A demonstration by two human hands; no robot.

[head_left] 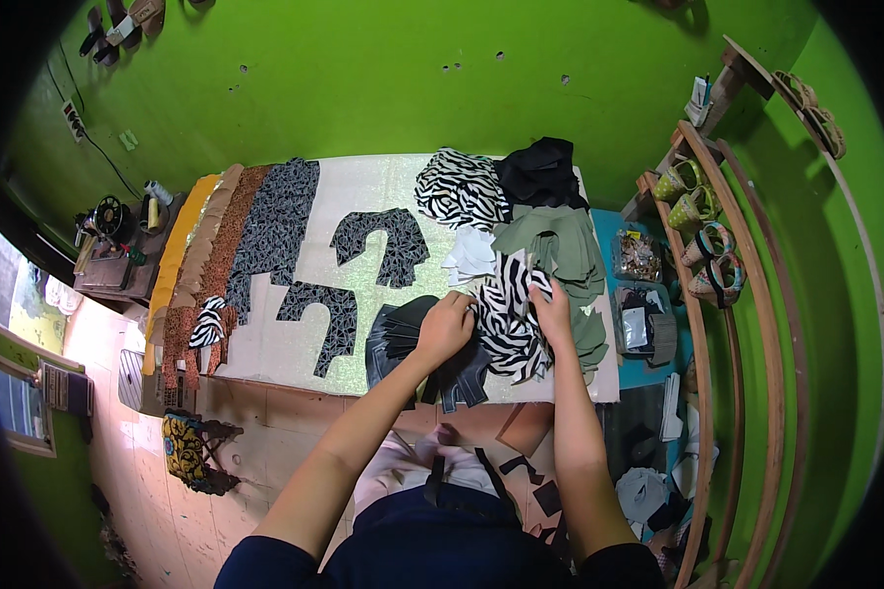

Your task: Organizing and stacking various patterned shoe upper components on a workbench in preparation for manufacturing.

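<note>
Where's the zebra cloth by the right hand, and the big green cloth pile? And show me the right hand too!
Zebra cloth (509,329): head view, on its striped middle.
Green cloth pile (566,243): head view, on its upper layers.
Right hand (552,310): head view, on the middle of the hand.

A right hand (554,310) is holding zebra fabric (511,329) over a table (368,182); the left hand (446,329) is working beside it. Green pieces (565,250) are lying alongside.
</note>
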